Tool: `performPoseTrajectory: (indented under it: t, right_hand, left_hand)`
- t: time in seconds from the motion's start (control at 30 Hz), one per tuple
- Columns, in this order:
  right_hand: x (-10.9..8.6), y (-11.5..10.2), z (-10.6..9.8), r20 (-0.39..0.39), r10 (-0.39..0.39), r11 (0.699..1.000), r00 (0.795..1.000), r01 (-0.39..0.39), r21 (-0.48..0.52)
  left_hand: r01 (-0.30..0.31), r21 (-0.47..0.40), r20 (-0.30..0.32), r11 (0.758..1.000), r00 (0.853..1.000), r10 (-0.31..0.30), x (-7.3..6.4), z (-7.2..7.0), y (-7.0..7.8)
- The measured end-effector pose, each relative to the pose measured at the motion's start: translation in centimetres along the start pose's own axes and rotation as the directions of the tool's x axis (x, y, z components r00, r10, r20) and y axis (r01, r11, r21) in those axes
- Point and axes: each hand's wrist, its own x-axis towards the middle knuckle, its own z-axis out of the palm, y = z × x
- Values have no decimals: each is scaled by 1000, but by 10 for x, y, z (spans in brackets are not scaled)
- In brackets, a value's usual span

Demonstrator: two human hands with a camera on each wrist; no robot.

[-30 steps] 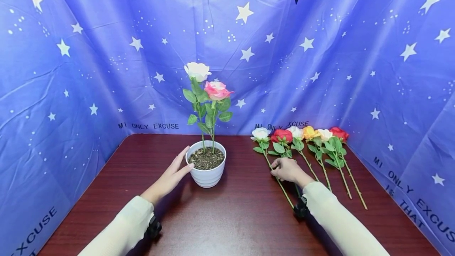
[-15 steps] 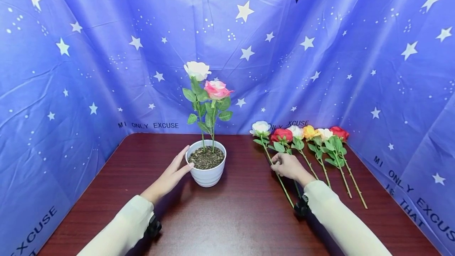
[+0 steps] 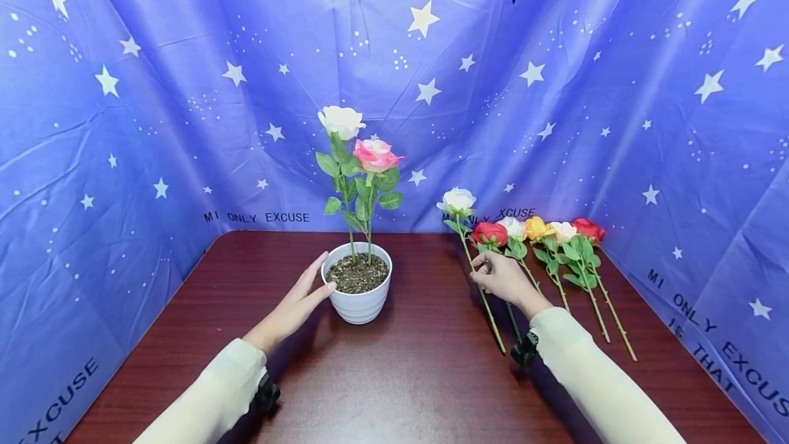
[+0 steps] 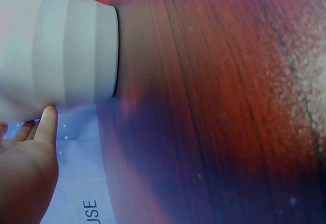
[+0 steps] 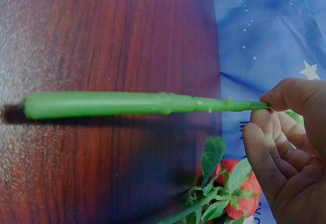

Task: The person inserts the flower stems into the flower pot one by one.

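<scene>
Thumb and fingers of my right hand point(image 3: 507, 281) pinch the green stem point(image 5: 102, 105) of a white rose point(image 3: 458, 202). The bloom is raised at the back and the stem slants down toward me. My left hand point(image 3: 298, 307) rests its extended fingers and thumb against the left side of a white ribbed pot point(image 3: 361, 308); the left wrist view shows the thumb point(image 4: 48, 124) on the pot's wall point(image 4: 76, 51). In the pot's dark soil point(image 3: 357, 275) stand another white rose point(image 3: 342, 122) and a pink-and-white rose point(image 3: 377, 155), both upright.
On the right of the brown table point(image 3: 394, 389) lie several roses in a row: a red one point(image 3: 490, 233) closest to my right hand, then a pale one point(image 3: 512, 227), a yellow one point(image 3: 538, 227), a cream one point(image 3: 563, 232) and another red one point(image 3: 588, 230). Blue star-printed cloth point(image 3: 394, 74) surrounds the table.
My right hand has risen slightly with the white rose, lifting its bloom off the table's far side. The left hand and the pot have stayed in place.
</scene>
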Motion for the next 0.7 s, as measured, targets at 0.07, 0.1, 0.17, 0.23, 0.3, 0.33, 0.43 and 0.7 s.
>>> performPoseTrajectory:
  t: [0.07, 0.1, 0.17, 0.23, 0.3, 0.33, 0.43, 0.7]
  right_hand:
    - [0, -1, -1, -12, 1, 1000, 1000, -1, 1]
    - [0, -1, -1, -15, -7, 1000, 1000, 7, 0]
    - [0, -2, -2, -24, -11, 1000, 1000, 11, 0]
    - [-1, -4, -4, -34, -15, 1000, 999, 15, -2]
    - [-1, -6, -6, -49, -26, 1000, 998, 25, -14]
    - [-2, -6, -7, -59, -24, 1000, 998, 23, -18]
    - [-1, -8, -9, -87, -43, 999, 995, 41, -26]
    - [0, -18, -12, -165, -148, 989, 975, 148, -10]
  left_hand:
    - [4, -3, -1, 1000, 1000, -4, 0, 0, 0]
    - [6, -5, 0, 1000, 1000, -6, 0, 0, 0]
    - [7, -8, 2, 1000, 1000, -7, 0, 0, 0]
    - [8, -12, 3, 1000, 1000, -8, 0, 0, 0]
    - [6, -13, 3, 1000, 1000, -6, 0, 0, 1]
    - [4, -14, 3, 1000, 1000, -4, -1, 0, 1]
    - [2, -18, 4, 1000, 1000, -2, -1, 0, 1]
    - [7, -18, 3, 1000, 1000, -7, -1, 0, 2]
